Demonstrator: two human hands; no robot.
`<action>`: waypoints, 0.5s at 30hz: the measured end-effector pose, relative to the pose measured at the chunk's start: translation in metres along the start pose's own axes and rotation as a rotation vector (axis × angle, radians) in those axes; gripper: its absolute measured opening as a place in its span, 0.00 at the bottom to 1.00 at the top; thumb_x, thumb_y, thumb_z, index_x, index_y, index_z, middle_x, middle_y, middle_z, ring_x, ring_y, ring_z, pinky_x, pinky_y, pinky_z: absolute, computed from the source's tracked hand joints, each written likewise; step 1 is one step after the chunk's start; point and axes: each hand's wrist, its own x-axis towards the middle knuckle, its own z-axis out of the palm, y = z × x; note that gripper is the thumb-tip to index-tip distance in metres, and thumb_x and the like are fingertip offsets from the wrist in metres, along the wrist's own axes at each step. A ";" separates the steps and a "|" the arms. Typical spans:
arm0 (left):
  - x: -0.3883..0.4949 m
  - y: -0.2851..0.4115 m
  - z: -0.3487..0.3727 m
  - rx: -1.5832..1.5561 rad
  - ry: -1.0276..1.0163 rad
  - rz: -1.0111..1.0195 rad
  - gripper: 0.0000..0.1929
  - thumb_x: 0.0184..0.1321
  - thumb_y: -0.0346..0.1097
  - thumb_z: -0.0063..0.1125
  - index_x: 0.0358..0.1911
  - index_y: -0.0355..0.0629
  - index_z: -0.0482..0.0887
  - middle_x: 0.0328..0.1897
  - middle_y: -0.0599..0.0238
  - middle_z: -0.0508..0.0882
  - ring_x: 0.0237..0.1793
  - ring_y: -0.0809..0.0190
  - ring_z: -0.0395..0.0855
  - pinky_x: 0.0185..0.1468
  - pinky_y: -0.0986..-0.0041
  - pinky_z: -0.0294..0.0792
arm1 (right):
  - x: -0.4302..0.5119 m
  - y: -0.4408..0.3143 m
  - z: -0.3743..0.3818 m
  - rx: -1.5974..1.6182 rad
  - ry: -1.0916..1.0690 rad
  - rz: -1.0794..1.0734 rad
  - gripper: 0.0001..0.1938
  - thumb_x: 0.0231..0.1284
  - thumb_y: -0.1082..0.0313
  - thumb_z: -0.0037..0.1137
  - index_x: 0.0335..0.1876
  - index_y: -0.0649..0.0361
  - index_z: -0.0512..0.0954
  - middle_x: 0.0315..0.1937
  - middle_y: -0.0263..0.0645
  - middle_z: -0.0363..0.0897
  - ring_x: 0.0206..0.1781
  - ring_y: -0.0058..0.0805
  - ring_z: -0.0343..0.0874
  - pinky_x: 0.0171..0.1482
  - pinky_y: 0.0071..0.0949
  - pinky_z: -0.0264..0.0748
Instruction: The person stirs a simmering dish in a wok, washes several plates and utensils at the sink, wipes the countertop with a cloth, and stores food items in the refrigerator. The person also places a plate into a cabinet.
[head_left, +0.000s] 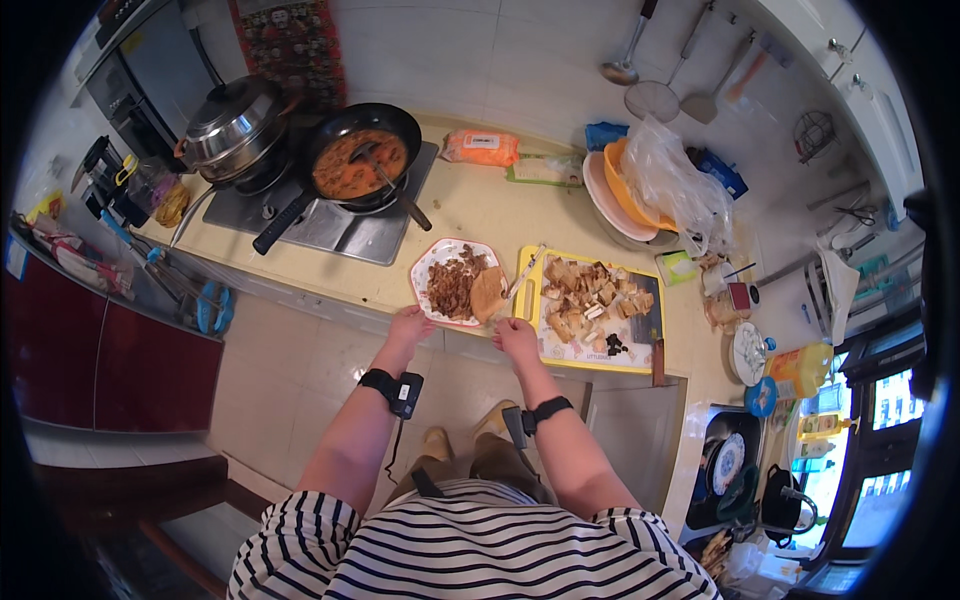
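Observation:
Close to the counter's front edge lies a plate (421, 274) of chopped browned food (450, 292) with a flat piece of bread (489, 294) at its right side. My left hand (411, 328) is at the plate's lower left rim; whether it grips the rim cannot be told. Near the lower right of the plate is my right hand (516, 337), its fingers bent, and its hold is unclear. A yellow-edged cutting board (529, 289) holds cut pieces of bread (592, 289), small dark pieces (616, 345) and a cleaver (646, 307). Chopsticks (527, 270) rest between board and plate.
On the gas hob (360, 238) stand a wok (409, 124) of reddish stew with a spatula (390, 182) in it and a lidded steel pot (238, 131). Behind the board are stacked basins (613, 199) and a plastic bag (667, 172). The sink (701, 502) is at the right.

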 end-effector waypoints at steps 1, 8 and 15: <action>0.000 0.005 0.006 -0.040 -0.031 -0.023 0.13 0.66 0.28 0.49 0.53 0.38 0.74 0.44 0.57 0.84 0.39 0.59 0.85 0.42 0.70 0.80 | 0.008 -0.004 0.007 0.124 -0.028 0.093 0.14 0.64 0.59 0.61 0.34 0.64 0.77 0.25 0.36 0.79 0.25 0.21 0.79 0.28 0.21 0.77; -0.007 0.020 0.035 -0.077 0.074 -0.007 0.11 0.67 0.27 0.49 0.51 0.41 0.70 0.47 0.57 0.80 0.43 0.57 0.84 0.44 0.64 0.81 | 0.030 -0.023 0.019 -0.132 -0.035 0.124 0.18 0.64 0.54 0.60 0.28 0.63 0.78 0.21 0.38 0.80 0.22 0.26 0.79 0.26 0.25 0.75; 0.013 0.031 0.049 -0.099 0.122 -0.017 0.10 0.66 0.25 0.48 0.49 0.45 0.70 0.45 0.57 0.80 0.40 0.56 0.84 0.42 0.62 0.81 | 0.043 -0.080 -0.021 -0.735 0.159 -0.183 0.24 0.64 0.47 0.55 0.34 0.67 0.77 0.28 0.54 0.82 0.37 0.53 0.83 0.40 0.46 0.79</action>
